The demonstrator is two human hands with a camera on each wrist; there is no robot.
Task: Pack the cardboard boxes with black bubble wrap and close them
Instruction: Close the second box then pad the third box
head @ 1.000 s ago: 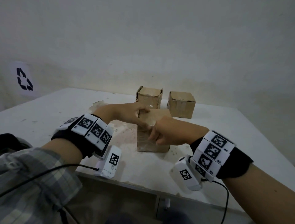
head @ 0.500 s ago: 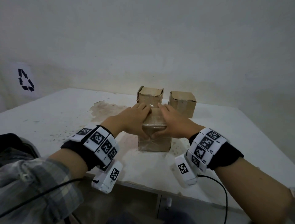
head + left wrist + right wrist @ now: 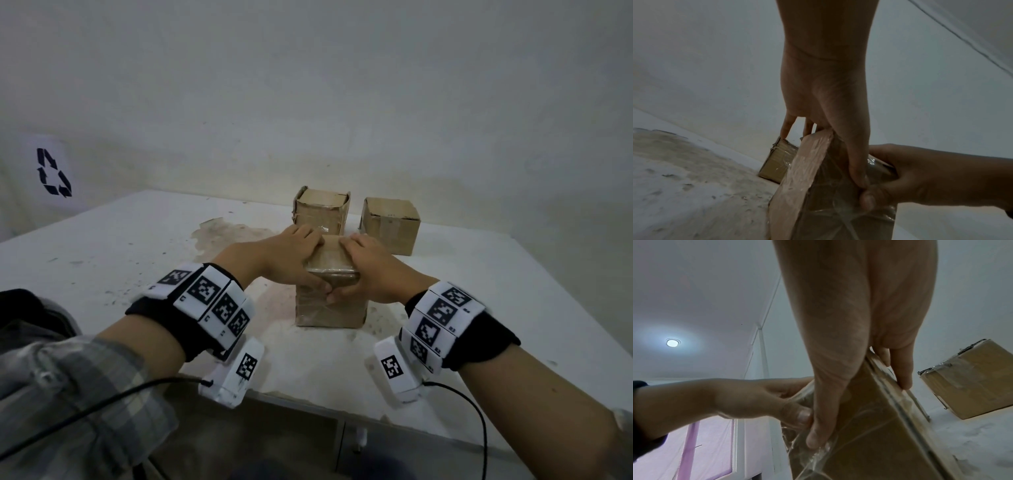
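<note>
Gripping box [image 3: 330,308]; only right wrist shows ceiling lamp [image 3: 672,342].

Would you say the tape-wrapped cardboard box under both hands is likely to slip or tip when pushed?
Probably slippery: glossy clear tape covers the tape-wrapped cardboard box. It looks slightly taller than wide, so a high push might tip it.

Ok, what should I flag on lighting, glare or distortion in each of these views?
Head view: dim, flat light; the wide lens stretches the lower corners; the near box is sharp. Left wrist view: darkest and soft, with the left hand in shadow. Right wrist view: brighter; a ceiling lamp blooms at the left, and clear tape on the box glints.
</note>
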